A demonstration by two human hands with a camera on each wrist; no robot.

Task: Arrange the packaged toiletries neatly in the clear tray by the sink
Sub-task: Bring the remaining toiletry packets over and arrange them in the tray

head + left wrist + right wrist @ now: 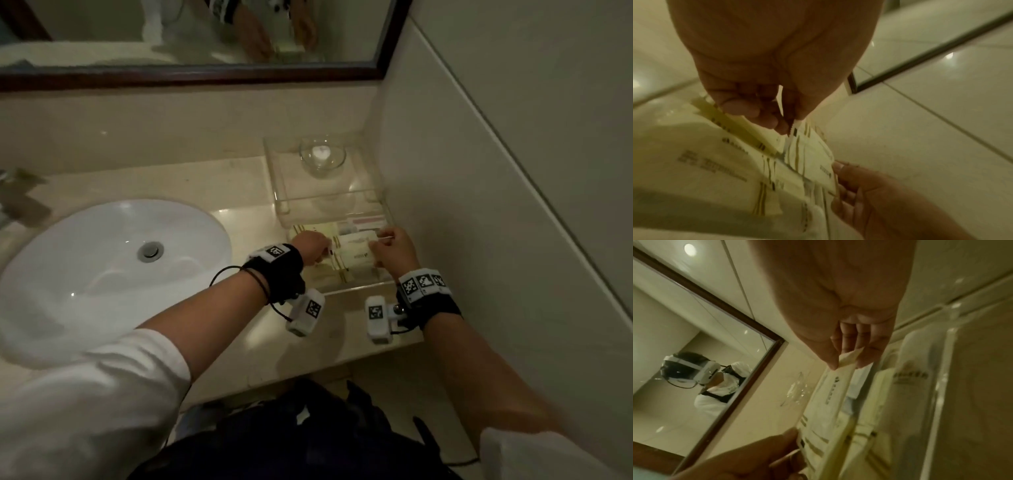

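Observation:
A clear acrylic tray [363, 290] sits on the counter right of the sink, by the wall. Several cream toiletry packets with gold stripes [346, 255] lie in it. My left hand [317, 246] pinches the left end of a cream packet [813, 155]. My right hand [394, 248] pinches the same packet's right end [849, 356] between thumb and fingers. In the left wrist view the packet hangs between both hands above other packets [711, 162]. More packets [908, 379] lie along the tray's wall in the right wrist view.
A white sink [113, 274] with a drain is on the left. Behind the tray stands a raised clear shelf [281, 195] carrying a glass bowl [322, 154]. A mirror [191, 34] hangs above. The tiled wall [496, 205] runs close along the right.

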